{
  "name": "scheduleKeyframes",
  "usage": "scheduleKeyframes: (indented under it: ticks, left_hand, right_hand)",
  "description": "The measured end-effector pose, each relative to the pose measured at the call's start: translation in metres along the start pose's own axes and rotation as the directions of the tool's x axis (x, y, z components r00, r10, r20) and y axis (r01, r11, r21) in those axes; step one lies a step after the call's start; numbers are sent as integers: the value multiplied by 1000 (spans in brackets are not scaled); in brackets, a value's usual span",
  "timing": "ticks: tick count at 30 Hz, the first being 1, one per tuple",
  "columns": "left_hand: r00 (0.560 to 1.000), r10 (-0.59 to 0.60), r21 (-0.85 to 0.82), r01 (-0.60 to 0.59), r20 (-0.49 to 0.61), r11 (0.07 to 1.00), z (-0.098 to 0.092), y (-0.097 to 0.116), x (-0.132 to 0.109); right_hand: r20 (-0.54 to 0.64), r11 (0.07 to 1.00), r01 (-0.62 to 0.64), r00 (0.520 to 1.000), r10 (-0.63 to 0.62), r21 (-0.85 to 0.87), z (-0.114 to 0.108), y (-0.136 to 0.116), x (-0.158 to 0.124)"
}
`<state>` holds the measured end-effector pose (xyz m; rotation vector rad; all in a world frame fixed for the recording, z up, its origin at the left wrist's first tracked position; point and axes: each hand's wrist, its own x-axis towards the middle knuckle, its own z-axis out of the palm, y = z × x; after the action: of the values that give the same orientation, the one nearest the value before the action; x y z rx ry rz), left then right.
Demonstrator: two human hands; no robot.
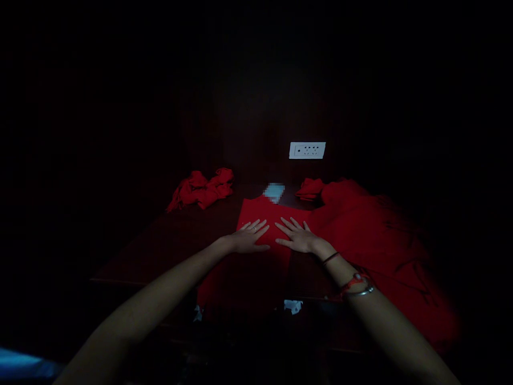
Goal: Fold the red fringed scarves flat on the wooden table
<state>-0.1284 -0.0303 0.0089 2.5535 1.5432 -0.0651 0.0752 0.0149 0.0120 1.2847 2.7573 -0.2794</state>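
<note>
A red cloth (260, 211) lies spread flat on a dark table (160, 246) in a dim room. My left hand (250, 237) rests flat on the cloth, fingers stretched out and pointing right. My right hand (298, 237) lies flat beside it, fingers spread and pointing left, its fingertips close to those of the left hand. Both palms press on the cloth and hold nothing. Bangles and a red thread (355, 283) circle my right wrist.
A crumpled red cloth (202, 190) sits at the back left. A large heap of red fabric (372, 235) covers the right side, with a small folded red piece (310, 188) behind it. A white wall socket (307, 150) and a pale blurred object (274, 191) lie beyond.
</note>
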Motion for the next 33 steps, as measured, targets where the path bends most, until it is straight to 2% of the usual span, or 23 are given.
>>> scheduleKeyframes:
  ticks: [2, 4, 8, 11, 13, 16, 17, 18, 20, 22, 23, 26, 30, 33]
  left_hand:
    - [999, 36, -39, -35, 27, 999, -9, -5, 4]
    - [999, 43, -59, -44, -16, 997, -17, -9, 12]
    - [975, -118, -25, 116, -190, 993, -15, -14, 31]
    - [963, -214, -20, 214, -163, 977, -1, -13, 40]
    - [963, -233, -15, 233, -134, 972, 6, -12, 42]
    - [963, -231, -7, 233, -139, 973, 8, -10, 41]
    - [963, -228, -6, 230, -146, 973, 8, -10, 41]
    - [963, -226, -6, 228, -146, 974, 6, -9, 40]
    - [964, -231, -8, 232, -135, 973, 4, -7, 39]
    - [963, -241, -8, 242, -123, 970, 3, -6, 39]
    - [962, -244, -6, 246, -122, 969, 3, -6, 39]
    - [961, -245, 0, 247, -131, 969, 4, -6, 39]
    - [960, -243, -12, 244, -141, 970, 5, -7, 41]
    - [955, -260, -23, 260, -141, 965, 4, -6, 41]
  right_hand:
    - [3, 1000, 5, 1000, -5, 9, 0, 1, 0]
    - [-9, 1000, 14, 1000, -13, 15, 1, 2, 1]
    - [-8, 1000, 14, 1000, -14, 17, 4, 5, 3]
    - [1, 1000, 17, 1000, -17, 25, 1, 5, 1]
    - [-107, 999, 28, 994, -25, 32, -4, 5, -1]
    - [-360, 1000, -6, 933, 12, 16, -7, 6, -1]
    - [-375, 1000, -27, 927, 28, 9, -6, 6, 0]
    - [-338, 999, -45, 940, 43, 3, -4, 8, 2]
    - [-188, 998, -65, 980, 63, -5, 3, 10, 6]
    - [-80, 997, -80, 994, 79, -11, 8, 12, 9]
    - [-65, 996, -87, 994, 86, -15, 10, 13, 10]
    - [-69, 996, -92, 994, 91, -19, 8, 12, 7]
    - [-158, 997, -66, 986, 58, -46, 2, 11, -2]
    - [-136, 996, -79, 988, 73, -44, 8, 9, -6]
